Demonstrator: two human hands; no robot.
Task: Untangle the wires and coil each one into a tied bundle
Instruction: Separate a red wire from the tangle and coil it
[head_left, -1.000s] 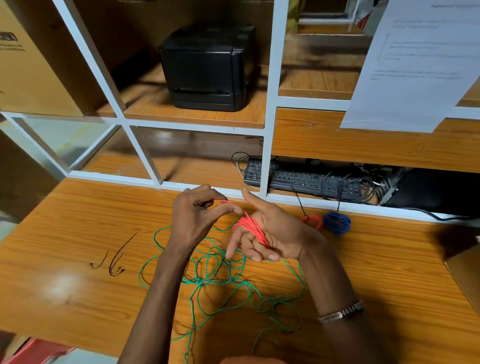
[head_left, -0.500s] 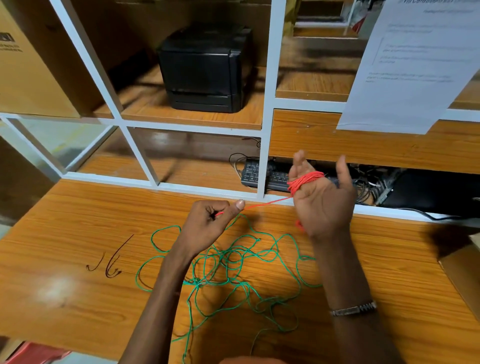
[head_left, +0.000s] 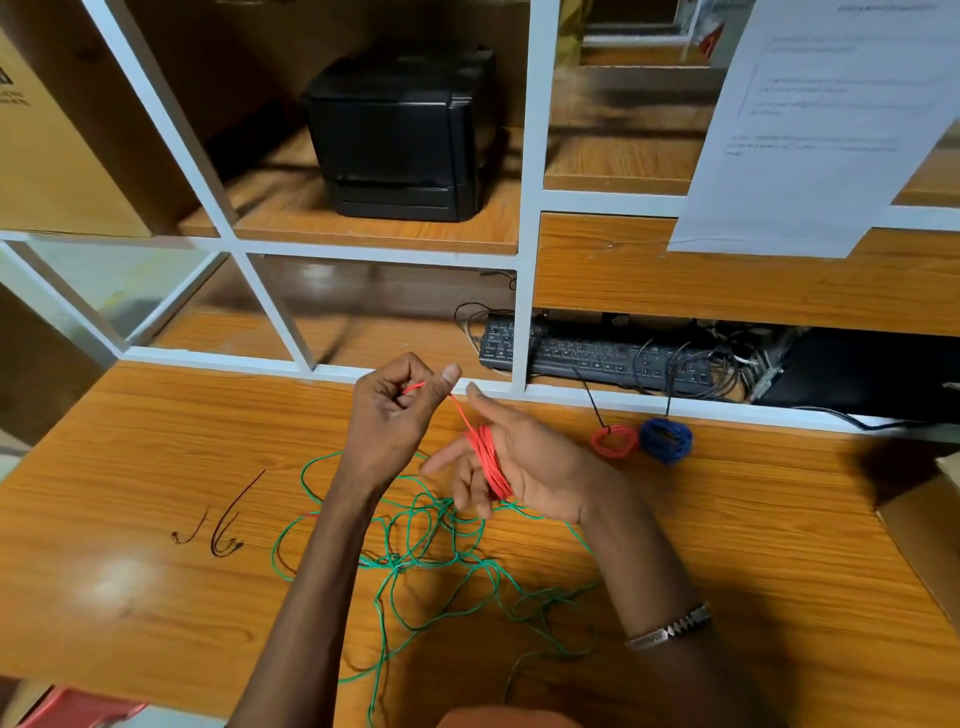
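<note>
Now, the red wire (head_left: 485, 457) sits wound in a tight coil around the fingers (head_left: 470, 491) of the right hand (head_left: 519, 467), which are held fairly straight and spread, serving as a spool. The left hand (head_left: 392, 415), just beside it, is clenched on the wire's free end, pinching it between thumb and curled fingers, and a short taut run joins the two.

Directly under the right hand the green wire (head_left: 415, 551) sprawls in loose, crossing loops over the surface (head_left: 130, 493). Beyond the right hand, near the shelf frame, two finished bundles lie touching: a red bundle (head_left: 614, 440) and a blue bundle (head_left: 666, 440), each with a black tie sticking up. Well to the left of the hand two more ties (head_left: 223, 525) lie loose.

The risk, as I judge it, is at the handover. There is little tail left, so the coil soon has to slide off those fingers; if they relax or close before it is pinched, the turns could spring apart. Dropped, it would land in the green tangle and knot into it. The spare ties also lie across from the coil-bearing hand, so reaching for one means the left hand lets go of the end, and the last turn may slacken.
</note>
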